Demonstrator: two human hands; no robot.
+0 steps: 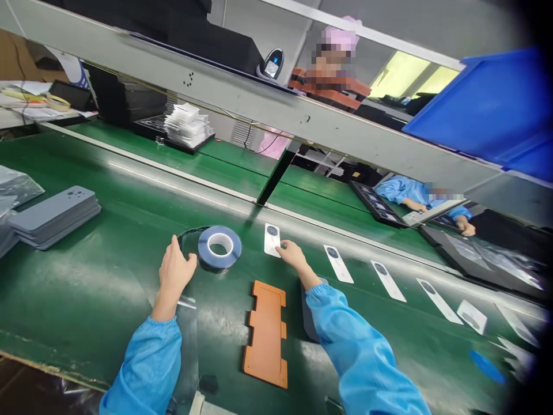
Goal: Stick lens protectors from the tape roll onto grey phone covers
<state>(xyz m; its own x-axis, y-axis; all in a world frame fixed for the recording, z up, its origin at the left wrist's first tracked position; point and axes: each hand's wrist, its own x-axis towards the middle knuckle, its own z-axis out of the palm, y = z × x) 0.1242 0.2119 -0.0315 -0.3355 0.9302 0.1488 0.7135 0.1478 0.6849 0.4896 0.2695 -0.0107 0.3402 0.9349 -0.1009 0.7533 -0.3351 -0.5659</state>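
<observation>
My right hand [294,257] reaches over the green work surface, thumb and fingertips closed at the edge of a white card [271,241] with a dark round print. My left hand [175,268] is beside a roll of blue film tape [235,253] with a white core. Its thumb is apart from the fingers, and I see nothing held in it. Between my forearms lies an orange fixture plate [265,334] with notched edges. A dark grey panel [307,314] is partly hidden under my right sleeve. Clear film lies under my left wrist.
More white cards [339,264] lie in a row to the right, near a blue disc [487,367]. A stack of grey panels [58,216] sits at left. A metal rail and shelf run across the back, with a post [276,176]. A co-worker in blue sleeves [400,189] sits beyond.
</observation>
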